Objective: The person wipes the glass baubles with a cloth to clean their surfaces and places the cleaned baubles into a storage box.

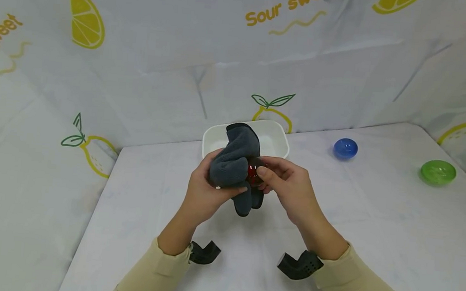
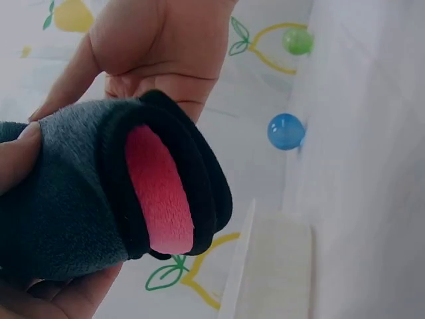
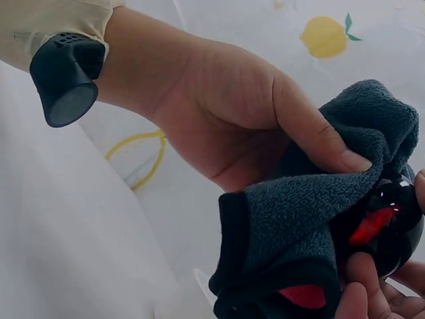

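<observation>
In the head view, my left hand [image 1: 202,191] grips a folded dark grey plush cloth [image 1: 231,166] with black edging. The left wrist view shows the cloth's pink inner side, with my left fingers [image 2: 73,296] below it. My right hand [image 1: 295,189] pinches a small glossy red bowl [image 1: 252,173], thumb across its near side. In the right wrist view, the bowl [image 3: 392,229] looks dark with a red patch and sits against the cloth [image 3: 285,212]; the cloth hides part of it. In the left wrist view, the cloth hides the bowl.
Behind the hands, a white rectangular tub [image 1: 276,140] stands near the back edge of the white-covered table. To its right lie a translucent blue bowl [image 1: 345,148] and, farther right, a green bowl [image 1: 438,172]. A lemon-printed curtain [image 1: 163,44] hangs behind.
</observation>
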`<state>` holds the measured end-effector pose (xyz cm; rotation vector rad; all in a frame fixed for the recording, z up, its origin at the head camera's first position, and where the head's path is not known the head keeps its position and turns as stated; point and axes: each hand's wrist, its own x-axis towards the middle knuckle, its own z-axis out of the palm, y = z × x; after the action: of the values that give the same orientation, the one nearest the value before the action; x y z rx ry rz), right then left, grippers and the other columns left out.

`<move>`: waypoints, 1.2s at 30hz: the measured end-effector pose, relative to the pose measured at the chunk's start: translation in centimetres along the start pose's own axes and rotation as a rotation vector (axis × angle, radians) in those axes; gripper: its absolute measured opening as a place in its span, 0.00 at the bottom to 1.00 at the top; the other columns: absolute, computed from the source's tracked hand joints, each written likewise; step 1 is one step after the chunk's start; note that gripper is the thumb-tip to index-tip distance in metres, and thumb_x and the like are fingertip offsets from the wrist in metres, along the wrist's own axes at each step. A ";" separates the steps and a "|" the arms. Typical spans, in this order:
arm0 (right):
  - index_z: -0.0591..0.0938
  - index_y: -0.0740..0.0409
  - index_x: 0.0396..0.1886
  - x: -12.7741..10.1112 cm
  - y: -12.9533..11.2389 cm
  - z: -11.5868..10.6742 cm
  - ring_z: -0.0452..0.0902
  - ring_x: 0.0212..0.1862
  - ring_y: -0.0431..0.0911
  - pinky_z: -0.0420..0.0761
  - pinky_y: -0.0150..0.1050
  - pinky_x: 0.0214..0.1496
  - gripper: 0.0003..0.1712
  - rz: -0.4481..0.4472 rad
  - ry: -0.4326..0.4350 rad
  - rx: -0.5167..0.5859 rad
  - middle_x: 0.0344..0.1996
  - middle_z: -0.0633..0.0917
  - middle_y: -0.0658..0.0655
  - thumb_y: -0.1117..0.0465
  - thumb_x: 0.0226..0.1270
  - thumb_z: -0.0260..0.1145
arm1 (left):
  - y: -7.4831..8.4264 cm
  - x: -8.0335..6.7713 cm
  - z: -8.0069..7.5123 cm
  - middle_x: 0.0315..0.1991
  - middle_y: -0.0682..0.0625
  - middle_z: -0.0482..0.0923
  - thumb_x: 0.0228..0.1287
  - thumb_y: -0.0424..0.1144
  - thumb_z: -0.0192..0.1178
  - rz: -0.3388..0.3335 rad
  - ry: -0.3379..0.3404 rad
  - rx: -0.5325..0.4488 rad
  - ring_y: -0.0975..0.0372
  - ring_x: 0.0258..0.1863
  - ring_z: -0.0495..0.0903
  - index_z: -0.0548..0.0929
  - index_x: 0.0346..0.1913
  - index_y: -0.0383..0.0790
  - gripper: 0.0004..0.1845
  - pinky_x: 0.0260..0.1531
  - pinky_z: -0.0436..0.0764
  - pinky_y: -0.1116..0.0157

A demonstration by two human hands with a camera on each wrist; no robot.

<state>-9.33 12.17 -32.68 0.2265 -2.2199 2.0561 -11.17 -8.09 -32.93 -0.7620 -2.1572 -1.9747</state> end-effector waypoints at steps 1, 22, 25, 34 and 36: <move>0.80 0.63 0.58 0.0 0.0 0.0 0.84 0.34 0.46 0.86 0.36 0.38 0.21 -0.003 0.002 0.013 0.43 0.85 0.60 0.59 0.70 0.66 | -0.1 0.0 0.0 0.61 0.48 0.76 0.46 0.24 0.75 0.006 -0.002 0.000 0.57 0.59 0.76 0.70 0.67 0.45 0.43 0.58 0.78 0.56; 0.77 0.56 0.62 -0.3 -0.2 0.1 0.84 0.46 0.46 0.85 0.35 0.47 0.35 -0.179 -0.026 0.009 0.59 0.81 0.56 0.75 0.53 0.74 | 0.0 0.5 -0.8 0.61 0.52 0.75 0.55 0.31 0.72 -0.069 -0.091 0.045 0.58 0.60 0.75 0.71 0.68 0.52 0.37 0.55 0.80 0.56; 0.77 0.56 0.62 -0.4 -0.2 0.2 0.85 0.45 0.45 0.85 0.36 0.45 0.35 -0.167 -0.013 0.013 0.57 0.81 0.57 0.75 0.52 0.74 | -0.1 0.5 -0.7 0.62 0.51 0.74 0.55 0.28 0.71 -0.075 -0.105 -0.016 0.57 0.59 0.76 0.70 0.69 0.52 0.39 0.54 0.81 0.58; 0.78 0.58 0.60 -0.7 -0.6 0.3 0.87 0.43 0.43 0.86 0.37 0.43 0.31 -0.087 -0.005 0.002 0.53 0.80 0.60 0.70 0.54 0.75 | -0.2 0.4 -0.5 0.62 0.50 0.74 0.52 0.24 0.71 -0.072 -0.078 -0.072 0.56 0.60 0.75 0.70 0.69 0.52 0.41 0.53 0.82 0.58; 0.79 0.57 0.59 -0.7 -0.5 0.2 0.87 0.40 0.43 0.86 0.36 0.43 0.29 -0.081 0.005 -0.028 0.51 0.81 0.60 0.68 0.56 0.75 | -0.3 0.3 -0.5 0.62 0.49 0.74 0.51 0.22 0.71 -0.065 -0.077 -0.095 0.55 0.60 0.75 0.69 0.69 0.50 0.42 0.52 0.82 0.58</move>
<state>-8.58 11.92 -32.30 0.3028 -2.1976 1.9808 -11.67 -8.44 -32.96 -0.8047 -2.1706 -2.1274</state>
